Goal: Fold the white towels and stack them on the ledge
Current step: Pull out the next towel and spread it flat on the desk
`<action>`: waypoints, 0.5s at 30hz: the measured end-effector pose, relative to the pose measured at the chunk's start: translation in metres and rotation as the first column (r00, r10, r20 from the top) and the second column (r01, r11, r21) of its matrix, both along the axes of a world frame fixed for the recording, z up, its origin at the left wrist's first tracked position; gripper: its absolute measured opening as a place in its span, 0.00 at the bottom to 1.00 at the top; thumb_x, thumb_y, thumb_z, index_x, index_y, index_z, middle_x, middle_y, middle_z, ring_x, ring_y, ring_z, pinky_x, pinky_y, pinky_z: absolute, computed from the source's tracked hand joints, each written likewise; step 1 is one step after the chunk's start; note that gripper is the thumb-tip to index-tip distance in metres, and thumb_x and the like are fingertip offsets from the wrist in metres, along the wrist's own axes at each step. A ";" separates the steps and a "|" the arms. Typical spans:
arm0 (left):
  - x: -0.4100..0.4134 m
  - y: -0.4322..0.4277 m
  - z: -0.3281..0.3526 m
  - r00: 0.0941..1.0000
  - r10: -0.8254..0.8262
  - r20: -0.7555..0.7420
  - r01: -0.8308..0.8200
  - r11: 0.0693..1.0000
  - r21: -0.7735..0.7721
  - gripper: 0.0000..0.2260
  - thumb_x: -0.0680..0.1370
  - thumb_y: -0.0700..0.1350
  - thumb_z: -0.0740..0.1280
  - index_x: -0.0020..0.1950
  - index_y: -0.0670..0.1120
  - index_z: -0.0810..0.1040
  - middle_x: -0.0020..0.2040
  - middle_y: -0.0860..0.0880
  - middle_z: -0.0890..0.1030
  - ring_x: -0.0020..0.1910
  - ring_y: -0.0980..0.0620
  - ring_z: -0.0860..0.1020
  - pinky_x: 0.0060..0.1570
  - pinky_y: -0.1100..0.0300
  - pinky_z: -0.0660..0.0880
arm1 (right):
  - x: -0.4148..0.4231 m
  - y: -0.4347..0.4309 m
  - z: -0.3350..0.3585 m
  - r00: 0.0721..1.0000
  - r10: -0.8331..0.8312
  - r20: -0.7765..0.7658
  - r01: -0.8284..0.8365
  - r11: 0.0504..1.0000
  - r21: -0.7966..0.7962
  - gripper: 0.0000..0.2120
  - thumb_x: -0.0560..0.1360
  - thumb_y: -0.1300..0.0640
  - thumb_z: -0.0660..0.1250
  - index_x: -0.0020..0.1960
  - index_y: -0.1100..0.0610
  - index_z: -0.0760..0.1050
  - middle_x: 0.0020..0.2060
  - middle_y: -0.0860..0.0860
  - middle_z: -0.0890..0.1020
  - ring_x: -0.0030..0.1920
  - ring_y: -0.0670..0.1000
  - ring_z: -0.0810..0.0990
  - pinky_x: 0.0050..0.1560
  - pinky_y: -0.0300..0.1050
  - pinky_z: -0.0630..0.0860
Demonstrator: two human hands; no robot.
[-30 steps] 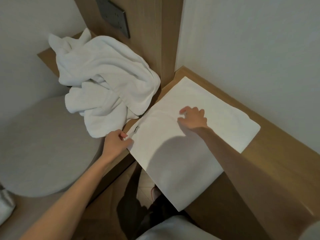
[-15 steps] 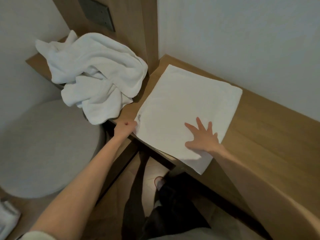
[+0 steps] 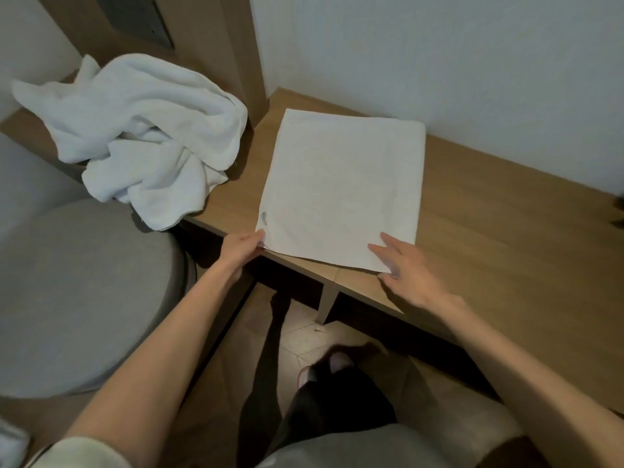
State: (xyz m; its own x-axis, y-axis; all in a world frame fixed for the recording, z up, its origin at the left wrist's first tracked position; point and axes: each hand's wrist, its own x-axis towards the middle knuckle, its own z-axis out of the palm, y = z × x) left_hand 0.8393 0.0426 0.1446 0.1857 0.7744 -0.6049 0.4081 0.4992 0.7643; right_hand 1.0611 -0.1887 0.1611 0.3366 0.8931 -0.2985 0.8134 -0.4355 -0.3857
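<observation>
A folded white towel (image 3: 341, 184) lies flat on the wooden ledge (image 3: 489, 238), its near edge along the ledge's front. My left hand (image 3: 241, 248) pinches the towel's near left corner. My right hand (image 3: 405, 268) has its fingers spread at the near right corner, with the fingertips on the cloth. A crumpled heap of white towels (image 3: 145, 136) sits on the ledge's left part, in the corner, and partly hangs over the front edge.
A round grey cushion seat (image 3: 74, 298) stands below the heap at the left. A wooden post with a dark wall plate (image 3: 141, 18) rises behind the heap. White walls close the back. My feet (image 3: 324, 369) stand on the tiled floor below.
The flat towel now lies fully on the ledge instead of hanging over the front. My right hand slid from the towel's middle to its near right corner. My left hand kept the left corner.
</observation>
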 end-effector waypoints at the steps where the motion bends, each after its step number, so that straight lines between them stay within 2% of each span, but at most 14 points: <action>1: -0.001 -0.001 0.000 1.000 0.011 0.027 -0.010 1.000 -0.016 0.08 0.78 0.44 0.67 0.40 0.44 0.78 0.41 0.51 0.79 0.44 0.56 0.79 0.52 0.60 0.76 | -0.002 -0.005 -0.002 0.999 -0.052 0.009 0.051 0.996 0.069 0.27 0.79 0.60 0.62 0.76 0.49 0.60 0.77 0.50 0.56 0.76 0.54 0.55 0.74 0.49 0.55; 4: -0.005 -0.001 0.000 0.998 0.030 0.053 -0.028 0.999 -0.041 0.08 0.79 0.47 0.66 0.44 0.43 0.78 0.43 0.50 0.80 0.46 0.54 0.79 0.50 0.61 0.76 | -0.008 -0.010 -0.003 0.970 -0.237 0.059 0.222 0.956 0.193 0.23 0.79 0.64 0.59 0.73 0.54 0.66 0.73 0.55 0.63 0.71 0.56 0.64 0.68 0.52 0.67; 6: -0.006 0.000 -0.003 0.998 0.044 0.034 -0.043 0.999 -0.032 0.07 0.78 0.46 0.67 0.49 0.42 0.79 0.45 0.50 0.79 0.47 0.53 0.79 0.53 0.60 0.76 | -0.009 -0.010 0.002 0.941 -0.333 0.067 0.306 0.917 0.257 0.19 0.78 0.64 0.60 0.69 0.56 0.70 0.61 0.56 0.69 0.58 0.56 0.71 0.54 0.54 0.77; 7: -0.007 0.000 -0.003 0.998 0.053 0.024 -0.052 0.998 -0.028 0.08 0.78 0.45 0.68 0.51 0.40 0.79 0.45 0.49 0.79 0.47 0.53 0.79 0.55 0.59 0.76 | -0.008 -0.010 0.005 0.935 -0.346 0.083 0.310 0.907 0.285 0.16 0.78 0.64 0.60 0.65 0.57 0.71 0.54 0.55 0.69 0.52 0.54 0.72 0.47 0.54 0.78; 9: -0.006 0.000 -0.003 0.996 0.087 0.013 -0.087 0.996 -0.033 0.07 0.76 0.42 0.69 0.50 0.38 0.78 0.46 0.47 0.79 0.48 0.52 0.79 0.56 0.58 0.76 | -0.004 -0.010 0.009 0.941 -0.315 0.120 0.264 0.910 0.320 0.09 0.77 0.66 0.60 0.56 0.59 0.70 0.48 0.54 0.69 0.45 0.54 0.72 0.40 0.54 0.77; 12: -0.003 -0.002 -0.001 0.991 0.131 -0.034 -0.132 0.991 -0.035 0.05 0.74 0.38 0.71 0.46 0.39 0.78 0.48 0.45 0.79 0.48 0.51 0.80 0.53 0.59 0.77 | 0.002 -0.016 0.012 0.955 -0.256 0.149 0.189 0.913 0.361 0.07 0.75 0.68 0.63 0.49 0.59 0.69 0.46 0.54 0.70 0.43 0.53 0.71 0.39 0.54 0.77; 15: -0.002 -0.006 -0.001 0.984 0.152 -0.090 -0.154 0.988 -0.009 0.09 0.71 0.36 0.74 0.49 0.38 0.79 0.45 0.47 0.80 0.42 0.54 0.80 0.48 0.62 0.77 | 0.008 -0.023 0.012 0.946 -0.283 0.160 0.198 0.891 0.409 0.09 0.73 0.69 0.64 0.47 0.57 0.68 0.45 0.52 0.69 0.42 0.52 0.70 0.37 0.52 0.77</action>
